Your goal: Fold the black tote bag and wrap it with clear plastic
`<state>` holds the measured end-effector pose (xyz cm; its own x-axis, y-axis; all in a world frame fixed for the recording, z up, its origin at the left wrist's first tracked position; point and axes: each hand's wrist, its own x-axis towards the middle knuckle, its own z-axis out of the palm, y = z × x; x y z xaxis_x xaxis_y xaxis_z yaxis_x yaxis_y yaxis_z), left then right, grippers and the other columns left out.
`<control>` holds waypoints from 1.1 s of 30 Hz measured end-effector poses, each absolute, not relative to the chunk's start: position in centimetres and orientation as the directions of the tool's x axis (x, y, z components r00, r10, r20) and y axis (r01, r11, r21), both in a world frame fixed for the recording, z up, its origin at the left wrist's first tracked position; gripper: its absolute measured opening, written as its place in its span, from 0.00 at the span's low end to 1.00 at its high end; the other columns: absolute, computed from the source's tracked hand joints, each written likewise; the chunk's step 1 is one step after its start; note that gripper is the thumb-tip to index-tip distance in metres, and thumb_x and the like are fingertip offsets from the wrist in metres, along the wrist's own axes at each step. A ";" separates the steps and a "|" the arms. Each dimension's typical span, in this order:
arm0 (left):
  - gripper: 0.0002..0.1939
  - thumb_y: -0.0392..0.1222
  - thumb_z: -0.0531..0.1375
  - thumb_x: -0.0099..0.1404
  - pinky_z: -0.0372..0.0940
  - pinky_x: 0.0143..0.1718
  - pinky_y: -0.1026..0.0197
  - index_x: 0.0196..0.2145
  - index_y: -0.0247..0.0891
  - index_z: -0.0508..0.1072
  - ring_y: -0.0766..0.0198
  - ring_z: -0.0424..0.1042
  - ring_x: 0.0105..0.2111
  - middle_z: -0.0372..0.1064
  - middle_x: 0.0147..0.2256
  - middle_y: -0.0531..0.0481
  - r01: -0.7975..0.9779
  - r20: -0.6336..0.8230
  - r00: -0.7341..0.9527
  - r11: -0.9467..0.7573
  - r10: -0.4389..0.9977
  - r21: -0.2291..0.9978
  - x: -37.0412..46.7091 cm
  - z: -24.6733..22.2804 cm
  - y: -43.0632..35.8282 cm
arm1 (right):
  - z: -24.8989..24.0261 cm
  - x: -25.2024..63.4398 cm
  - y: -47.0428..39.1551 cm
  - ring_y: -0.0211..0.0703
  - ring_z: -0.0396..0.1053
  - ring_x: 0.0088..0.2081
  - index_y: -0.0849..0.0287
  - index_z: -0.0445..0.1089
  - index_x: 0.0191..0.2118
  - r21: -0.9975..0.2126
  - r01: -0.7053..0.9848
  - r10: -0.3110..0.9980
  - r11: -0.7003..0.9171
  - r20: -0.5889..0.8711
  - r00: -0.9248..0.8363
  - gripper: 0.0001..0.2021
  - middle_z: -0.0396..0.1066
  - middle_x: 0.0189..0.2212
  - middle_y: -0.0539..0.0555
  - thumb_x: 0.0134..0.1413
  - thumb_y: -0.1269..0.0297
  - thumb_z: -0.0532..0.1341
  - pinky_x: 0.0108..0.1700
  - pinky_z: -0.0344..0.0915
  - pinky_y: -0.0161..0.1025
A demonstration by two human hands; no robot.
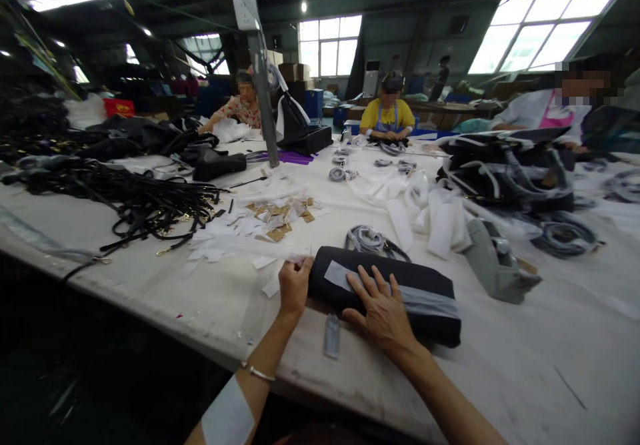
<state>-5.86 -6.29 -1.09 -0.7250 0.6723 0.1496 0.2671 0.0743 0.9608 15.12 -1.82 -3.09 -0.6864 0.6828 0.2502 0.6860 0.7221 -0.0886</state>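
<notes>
Presses spread right hand [385,315] on black bundle [417,278], draws left hand's [294,288] fingertips together beside its end, cannot tell on what; risks creasing grey strip [433,302] under right hand through uneven pressure

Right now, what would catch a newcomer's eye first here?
First, the black bundle in the near middle, a grey strip along it under the spread right hand, the left hand at its left end. Next, the tangled heap of black straps at the left of the table, gold-coloured clips showing.
</notes>
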 end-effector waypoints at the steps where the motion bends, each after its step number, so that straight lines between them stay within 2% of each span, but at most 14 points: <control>1: 0.10 0.48 0.61 0.59 0.63 0.45 0.52 0.28 0.39 0.69 0.56 0.68 0.36 0.68 0.29 0.47 0.358 0.196 -0.671 0.080 0.715 0.930 -5.4 -0.7 -6.2 | -3.0 15.1 -1.8 0.63 0.45 0.65 0.46 0.53 0.64 -0.095 0.686 0.684 0.722 0.251 -0.685 0.34 0.51 0.65 0.54 0.54 0.41 0.56 0.62 0.36 0.65; 3: 0.09 0.45 0.62 0.59 0.60 0.50 0.50 0.25 0.40 0.69 0.52 0.68 0.39 0.69 0.30 0.45 0.515 0.255 -0.517 0.059 0.817 0.855 -4.3 -0.1 -5.8 | -2.9 15.1 -1.9 0.63 0.45 0.65 0.45 0.53 0.64 -0.112 0.686 0.689 0.719 0.252 -0.680 0.34 0.51 0.65 0.54 0.54 0.41 0.57 0.62 0.35 0.64; 6: 0.07 0.40 0.60 0.60 0.59 0.51 0.48 0.25 0.39 0.70 0.51 0.68 0.41 0.69 0.32 0.44 0.669 0.261 -0.259 -0.022 0.930 0.743 -2.7 0.2 -5.0 | -2.7 15.1 -1.9 0.62 0.45 0.65 0.45 0.54 0.64 -0.149 0.686 0.698 0.713 0.253 -0.670 0.33 0.52 0.65 0.53 0.54 0.41 0.56 0.63 0.35 0.63; 9: 0.03 0.36 0.58 0.61 0.61 0.51 0.48 0.33 0.38 0.72 0.53 0.68 0.42 0.70 0.35 0.44 0.751 0.229 -0.056 -0.111 0.972 0.651 -2.5 0.7 -4.8 | -2.8 15.1 -2.0 0.62 0.47 0.64 0.45 0.58 0.62 -0.183 0.683 0.706 0.707 0.247 -0.664 0.32 0.57 0.63 0.54 0.54 0.40 0.56 0.63 0.34 0.63; 12: 0.18 0.31 0.56 0.59 0.63 0.50 0.54 0.48 0.38 0.70 0.56 0.68 0.44 0.70 0.42 0.45 0.783 0.140 0.213 -0.254 0.967 0.568 -3.6 2.2 -5.0 | -2.8 15.1 -2.1 0.62 0.49 0.64 0.45 0.56 0.63 -0.208 0.690 0.720 0.693 0.237 -0.652 0.33 0.58 0.62 0.54 0.53 0.40 0.56 0.63 0.37 0.62; 14: 0.21 0.29 0.52 0.61 0.63 0.51 0.58 0.52 0.40 0.67 0.60 0.69 0.46 0.70 0.45 0.47 0.755 0.110 0.326 -0.329 0.939 0.567 -4.4 3.5 -4.9 | -2.8 15.1 -2.1 0.62 0.47 0.64 0.45 0.53 0.64 -0.217 0.689 0.722 0.691 0.239 -0.649 0.35 0.54 0.64 0.54 0.53 0.39 0.56 0.62 0.37 0.62; 16: 0.20 0.29 0.50 0.64 0.61 0.53 0.60 0.52 0.40 0.68 0.62 0.67 0.48 0.68 0.48 0.46 0.745 0.169 0.322 -0.359 0.932 0.562 -5.0 4.3 -4.4 | -2.8 15.1 -2.1 0.62 0.45 0.65 0.45 0.52 0.65 -0.216 0.682 0.715 0.699 0.248 -0.654 0.35 0.53 0.65 0.53 0.53 0.40 0.57 0.63 0.34 0.62; 18: 0.18 0.30 0.52 0.65 0.58 0.55 0.57 0.51 0.40 0.69 0.59 0.65 0.51 0.67 0.50 0.45 0.796 0.231 0.286 -0.365 0.930 0.483 -5.2 4.4 -3.8 | -2.9 15.1 -2.0 0.61 0.44 0.65 0.44 0.52 0.65 -0.211 0.679 0.710 0.704 0.254 -0.657 0.35 0.52 0.65 0.52 0.53 0.40 0.57 0.63 0.31 0.62; 22: 0.14 0.35 0.58 0.63 0.59 0.50 0.53 0.48 0.41 0.72 0.55 0.65 0.47 0.70 0.45 0.46 0.870 0.156 0.328 -0.363 0.932 0.334 -4.9 3.4 -2.9 | -3.0 15.0 -1.9 0.60 0.44 0.66 0.44 0.52 0.65 -0.219 0.680 0.714 0.699 0.245 -0.656 0.37 0.51 0.65 0.52 0.52 0.39 0.57 0.64 0.30 0.61; 26: 0.04 0.38 0.59 0.63 0.59 0.45 0.55 0.36 0.40 0.74 0.57 0.66 0.41 0.69 0.36 0.48 0.881 0.133 0.317 -0.343 0.939 0.326 -4.9 3.1 -2.7 | -2.8 15.0 -1.8 0.60 0.43 0.66 0.43 0.50 0.65 -0.239 0.683 0.723 0.690 0.224 -0.653 0.37 0.51 0.65 0.51 0.51 0.39 0.58 0.64 0.31 0.62; 28: 0.03 0.38 0.59 0.63 0.58 0.45 0.55 0.33 0.39 0.73 0.57 0.65 0.41 0.69 0.35 0.48 0.883 0.151 0.296 -0.330 0.943 0.333 -5.2 3.4 -2.7 | -2.7 15.1 -1.8 0.60 0.42 0.66 0.41 0.50 0.65 -0.254 0.684 0.729 0.684 0.202 -0.654 0.36 0.50 0.66 0.50 0.52 0.39 0.58 0.64 0.32 0.61; 30: 0.03 0.39 0.59 0.63 0.58 0.45 0.55 0.34 0.39 0.72 0.57 0.65 0.41 0.69 0.37 0.48 0.875 0.153 0.301 -0.336 0.941 0.349 -5.5 3.6 -2.7 | -2.6 15.2 -1.8 0.59 0.42 0.66 0.40 0.51 0.64 -0.262 0.685 0.732 0.680 0.188 -0.654 0.36 0.50 0.66 0.49 0.52 0.39 0.58 0.64 0.31 0.61; 33: 0.09 0.44 0.62 0.61 0.58 0.45 0.56 0.39 0.40 0.72 0.57 0.66 0.42 0.69 0.40 0.49 0.851 0.116 0.349 -0.366 0.930 0.375 -6.0 3.7 -2.7 | -2.8 15.2 -1.7 0.59 0.42 0.66 0.39 0.49 0.65 -0.266 0.687 0.736 0.676 0.200 -0.647 0.37 0.50 0.66 0.50 0.51 0.39 0.58 0.64 0.30 0.61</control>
<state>-6.00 -2.71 3.74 0.3491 0.9299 0.1161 0.8514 -0.3665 0.3752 15.17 -1.72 -2.85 -0.6469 0.7358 0.2004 0.6869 0.6763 -0.2660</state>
